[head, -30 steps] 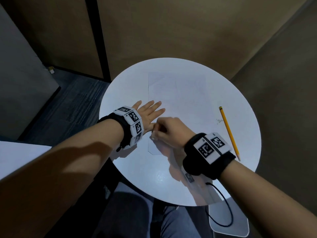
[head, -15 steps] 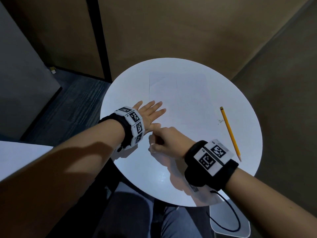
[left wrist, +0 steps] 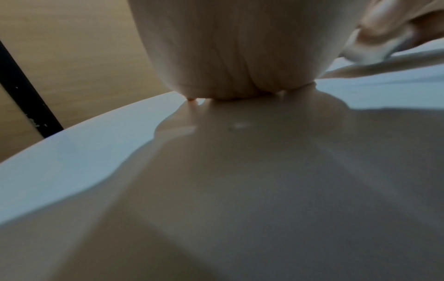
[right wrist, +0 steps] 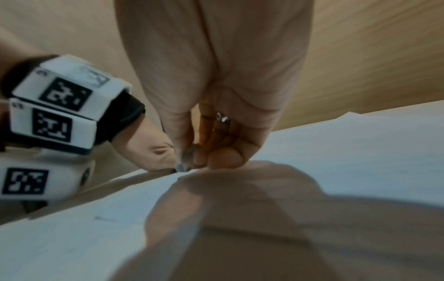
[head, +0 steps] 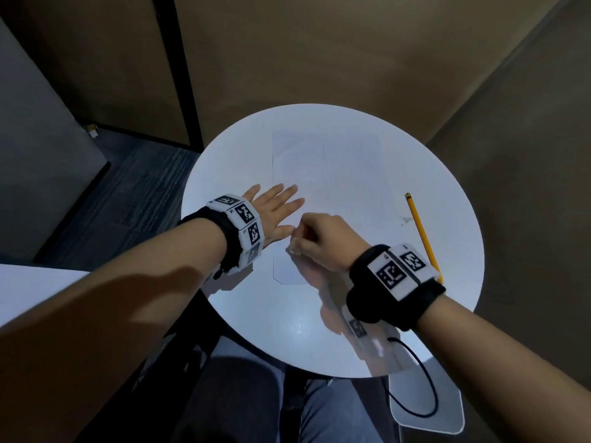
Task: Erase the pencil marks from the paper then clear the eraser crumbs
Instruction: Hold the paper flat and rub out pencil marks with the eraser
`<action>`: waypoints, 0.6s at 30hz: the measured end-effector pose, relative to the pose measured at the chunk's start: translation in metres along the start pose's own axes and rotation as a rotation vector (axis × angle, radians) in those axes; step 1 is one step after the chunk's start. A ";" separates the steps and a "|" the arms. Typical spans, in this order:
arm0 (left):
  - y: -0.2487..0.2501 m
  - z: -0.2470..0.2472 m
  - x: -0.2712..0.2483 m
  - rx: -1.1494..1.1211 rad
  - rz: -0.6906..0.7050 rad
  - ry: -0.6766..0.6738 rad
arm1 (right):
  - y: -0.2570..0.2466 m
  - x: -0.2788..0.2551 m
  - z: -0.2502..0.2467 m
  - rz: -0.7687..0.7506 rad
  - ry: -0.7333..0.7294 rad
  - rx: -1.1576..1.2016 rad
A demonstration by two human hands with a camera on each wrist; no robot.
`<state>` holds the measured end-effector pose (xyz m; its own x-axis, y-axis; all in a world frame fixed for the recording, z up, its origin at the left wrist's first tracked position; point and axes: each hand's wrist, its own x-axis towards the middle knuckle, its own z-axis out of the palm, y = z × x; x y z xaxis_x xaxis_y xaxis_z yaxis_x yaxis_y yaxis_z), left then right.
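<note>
left hand: flat, fingers spread, pressing paper's left edge | right hand: pinched a small eraser against paper | paper: mid-table | pencil: near right edge

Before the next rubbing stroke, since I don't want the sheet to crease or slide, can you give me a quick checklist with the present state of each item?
1. Paper lies flat on the table: ok.
2. Left hand rests flat, fingers spread, on the paper's left edge to pin it: ok.
3. Right hand pinches the eraser with its tip at the sheet: ok.
4. Pencil lies on the table right of the paper, out of the stroke's way: ok.
5. Pencil marks left under the right hand: cannot tell, too faint.
6. Eraser crumbs beside the pencil cleared: not ok.
</note>
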<state>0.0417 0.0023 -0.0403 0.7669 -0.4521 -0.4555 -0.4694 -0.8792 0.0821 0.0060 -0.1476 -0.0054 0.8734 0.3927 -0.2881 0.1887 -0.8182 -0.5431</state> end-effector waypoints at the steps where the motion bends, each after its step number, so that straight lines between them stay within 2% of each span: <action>1: 0.000 0.001 0.000 0.007 0.001 0.008 | -0.001 0.001 0.003 -0.010 0.012 0.005; 4: -0.001 -0.001 0.001 0.006 0.004 0.000 | 0.003 -0.008 0.011 -0.063 -0.109 -0.010; 7: -0.002 0.000 0.002 -0.023 0.011 -0.001 | 0.014 -0.015 0.003 -0.012 -0.208 0.075; 11: -0.005 0.004 0.005 -0.065 0.012 0.020 | 0.034 -0.015 -0.020 0.241 0.053 0.786; 13: -0.002 0.005 0.007 -0.088 0.008 0.036 | 0.041 -0.017 -0.029 0.292 0.086 0.924; 15: 0.002 0.005 0.011 -0.113 -0.012 0.063 | 0.046 -0.017 -0.034 0.292 0.092 0.875; 18: 0.007 0.004 0.019 -0.126 -0.022 0.145 | 0.045 -0.016 -0.032 0.263 0.108 0.640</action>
<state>0.0518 -0.0118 -0.0520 0.8356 -0.4415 -0.3268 -0.4004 -0.8969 0.1879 0.0148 -0.2039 -0.0001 0.8999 0.1441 -0.4117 -0.3077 -0.4591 -0.8334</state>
